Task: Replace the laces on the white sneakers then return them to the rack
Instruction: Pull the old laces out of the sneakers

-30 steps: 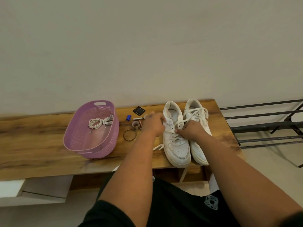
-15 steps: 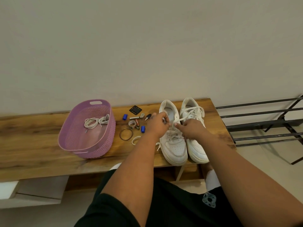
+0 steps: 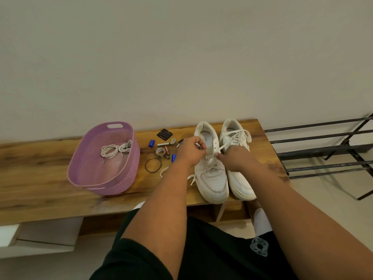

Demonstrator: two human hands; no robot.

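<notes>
Since a second ago the left hand (image 3: 188, 151) has come in from the sneaker's side to meet the right hand (image 3: 235, 158) over the left sneaker (image 3: 212, 178). Both sets of fingers now pinch its lace (image 3: 219, 148), so unlacing is underway. The spare laces (image 3: 115, 149) wait in the pink basket (image 3: 80, 168) on the worktop (image 3: 36, 178); the right sneaker (image 3: 240, 182) stays laced.

bench (image 3: 40, 170): glossy grained wood | basket (image 3: 129, 178): purple woven-look plastic | sneakers (image 3: 214, 182): smooth white | rack (image 3: 323, 136): dark metal
</notes>
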